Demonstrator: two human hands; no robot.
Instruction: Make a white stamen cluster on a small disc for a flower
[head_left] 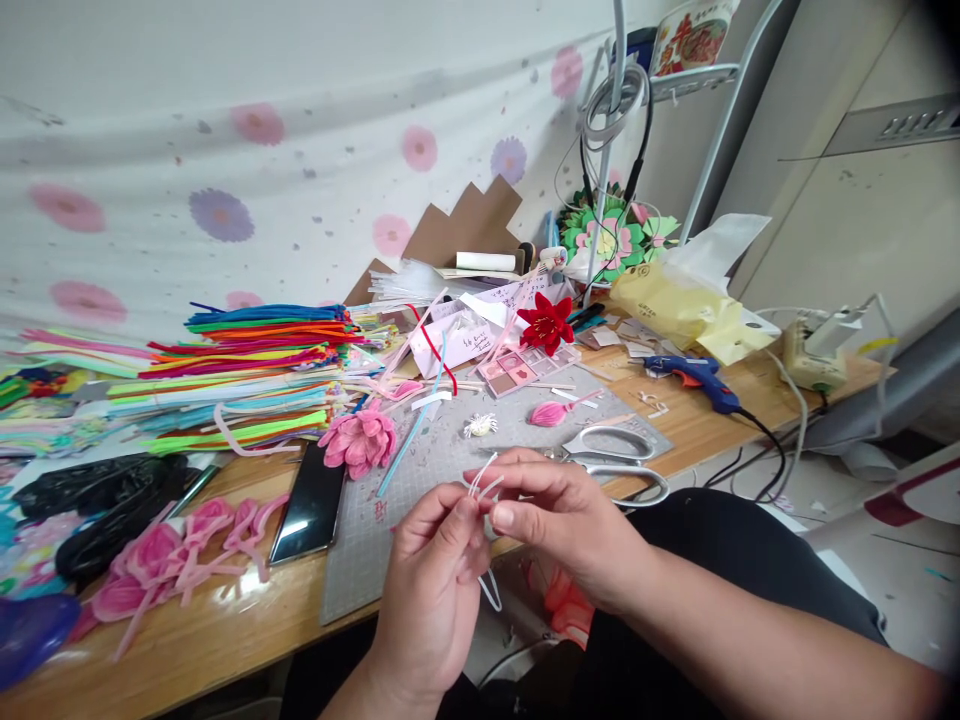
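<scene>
Thin white strands, bent into loops, are held above the mat's front edge. My left hand pinches them between thumb and fingertips, with loose ends above and a loop hanging below. From the right, my right hand closes its thumb and fingers around the upper ends; the exact contact is partly hidden. Just behind that hand lie silver scissors on the grey cutting mat. A small white tied bundle and a pink fuzzy bud rest further back on the mat.
Left of the mat are a pink flower, a black phone, pink petals and piles of colourful pipe cleaners. A red flower sits at the back. On the right lie a blue glue gun and a power strip.
</scene>
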